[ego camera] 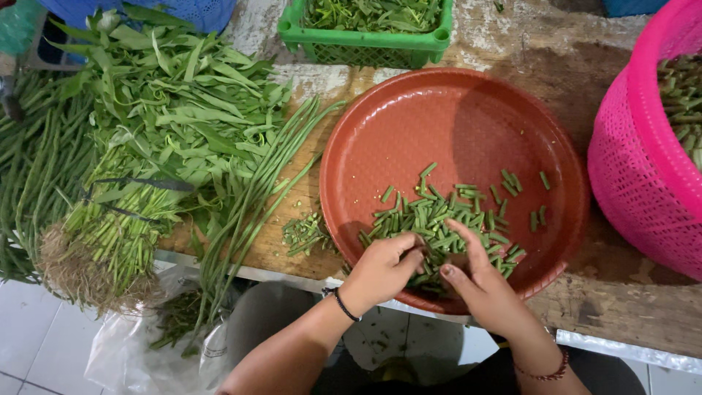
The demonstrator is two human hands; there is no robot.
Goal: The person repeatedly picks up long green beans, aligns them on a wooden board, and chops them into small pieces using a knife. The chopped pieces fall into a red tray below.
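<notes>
both hands in red tray: left hand pinching cut beans, right hand spread over pile. rake inward, away from rim.

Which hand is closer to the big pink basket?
The right hand. It rests on the cut green beans in the red tray, on the side toward the pink basket. The left hand is farther away, beyond the right hand.

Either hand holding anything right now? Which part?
Both hands, left hand and right hand, rest in the pile of short cut green bean pieces in the round red plastic tray; any actual grip cannot be told.
</notes>
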